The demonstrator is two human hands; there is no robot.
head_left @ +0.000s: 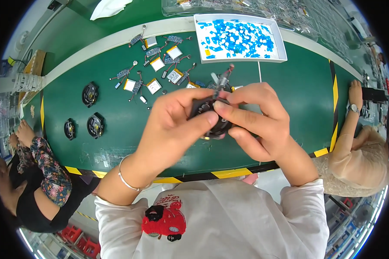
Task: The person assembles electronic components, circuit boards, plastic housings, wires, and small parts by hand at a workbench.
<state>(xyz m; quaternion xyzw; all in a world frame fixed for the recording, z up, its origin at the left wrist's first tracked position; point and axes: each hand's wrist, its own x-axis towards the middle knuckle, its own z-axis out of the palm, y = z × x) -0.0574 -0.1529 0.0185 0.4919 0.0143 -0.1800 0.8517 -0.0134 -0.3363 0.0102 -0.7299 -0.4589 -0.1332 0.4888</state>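
Over the middle of the green bench, my left hand (177,123) is closed around a round black plastic housing (221,126), its thumb pressing on the inner face. My right hand (259,118) meets it from the other side, thumb and fingers pinched at the housing's upper edge. A small circuit board with wires (222,82) sticks up between both hands; my fingers hide where it meets the housing. Beyond my hands lie several silver battery cells (153,86) wired to small boards (137,87). Three similar black housings (90,94) rest on the left side of the bench.
A white box (241,60) of small blue-and-white pieces stands at the far side. Behind it is a clear tray (263,15) of parts. Yellow-black tape (231,173) borders the green bench (129,146). Co-workers sit left (52,172) and right (361,151).
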